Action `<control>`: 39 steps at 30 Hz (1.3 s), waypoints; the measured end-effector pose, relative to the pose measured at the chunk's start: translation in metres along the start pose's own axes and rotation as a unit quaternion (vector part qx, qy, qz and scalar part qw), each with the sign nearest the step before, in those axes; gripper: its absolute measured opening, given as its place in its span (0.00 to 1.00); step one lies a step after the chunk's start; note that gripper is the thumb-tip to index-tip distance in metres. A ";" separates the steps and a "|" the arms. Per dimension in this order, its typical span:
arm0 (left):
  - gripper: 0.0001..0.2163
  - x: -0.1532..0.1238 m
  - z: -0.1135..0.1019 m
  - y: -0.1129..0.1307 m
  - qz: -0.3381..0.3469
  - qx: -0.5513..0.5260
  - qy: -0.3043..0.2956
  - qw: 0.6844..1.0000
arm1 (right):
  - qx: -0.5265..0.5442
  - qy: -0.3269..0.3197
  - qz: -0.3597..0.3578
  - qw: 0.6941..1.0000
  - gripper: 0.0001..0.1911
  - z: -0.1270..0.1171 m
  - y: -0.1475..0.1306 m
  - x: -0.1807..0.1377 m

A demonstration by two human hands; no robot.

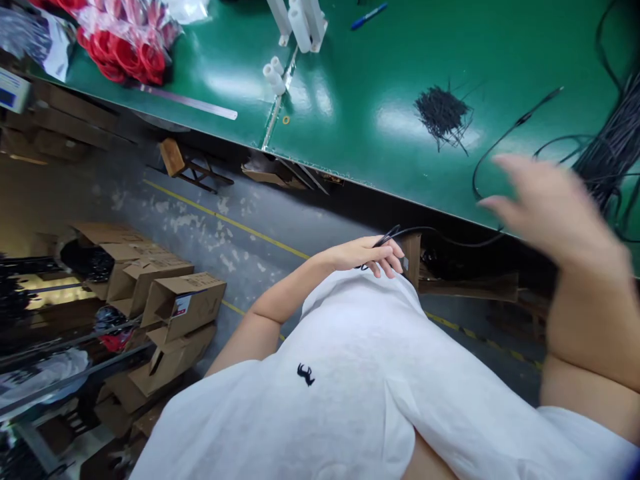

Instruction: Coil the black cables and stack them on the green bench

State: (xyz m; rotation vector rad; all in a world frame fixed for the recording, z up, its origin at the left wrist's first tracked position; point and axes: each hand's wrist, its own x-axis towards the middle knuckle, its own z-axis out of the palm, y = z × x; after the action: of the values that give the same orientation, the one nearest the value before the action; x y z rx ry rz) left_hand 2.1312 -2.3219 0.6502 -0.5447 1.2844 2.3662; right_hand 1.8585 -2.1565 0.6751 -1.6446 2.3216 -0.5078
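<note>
"What's in your fingers?"

"My left hand [373, 257] is closed round a thin, black, plastic-coated cable [450, 240], bunched in loops, perhaps to manage the slack. It runs toward my right hand [555, 203], which is blurred and open, thumb and forefinger apart. I can't tell whether that thumb touches anything."

"And past those fingers?"

"One slim black cable end [525, 118], possibly the same cable's, on the glossy green tabletop [350, 147]."

"Count the rest."

"One heap of short, thin black strips [443, 110], too tangled to number, beyond that thumb; one thick bundle of long black cables [613, 147] beside my right hand, likely for easy reach; one slender blue pen [369, 16], farther off."
</note>
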 end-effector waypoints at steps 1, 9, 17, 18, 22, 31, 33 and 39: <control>0.24 0.000 0.003 0.002 0.000 0.000 -0.009 1.000 | 0.064 -0.051 -0.069 0.994 0.36 0.020 -0.021 0.001; 0.21 -0.037 -0.013 0.007 0.027 -0.176 0.111 0.978 | 0.229 -0.050 -0.025 0.972 0.18 0.076 -0.045 0.007; 0.27 -0.078 -0.024 -0.004 0.060 -0.273 0.263 0.924 | 0.299 -0.068 0.083 0.948 0.17 0.083 -0.008 0.022; 0.26 -0.083 -0.024 -0.002 0.088 -0.271 0.289 0.914 | 0.279 -0.076 0.096 0.952 0.16 0.094 0.000 0.020; 0.28 -0.094 -0.018 0.009 0.145 -0.266 0.326 0.895 | 0.192 -0.072 0.057 0.977 0.13 0.121 0.022 0.006; 0.32 -0.066 -0.007 -0.004 0.012 -0.213 0.163 0.963 | 0.081 -0.114 -0.031 0.990 0.44 0.097 -0.035 0.045; 0.32 -0.064 -0.006 -0.007 -0.001 -0.204 0.133 0.970 | 0.094 -0.050 -0.133 0.985 0.41 0.100 -0.060 0.056; 0.33 -0.059 0.001 -0.009 -0.033 -0.206 0.113 0.972 | 0.214 -0.115 -0.320 0.916 0.22 0.110 -0.121 0.061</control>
State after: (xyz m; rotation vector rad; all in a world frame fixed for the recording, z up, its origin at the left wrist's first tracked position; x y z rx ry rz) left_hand 2.1850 -2.3256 0.6745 -0.9890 0.8371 2.5803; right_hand 1.9854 -2.2652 0.6261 -2.0608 1.3402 -0.8223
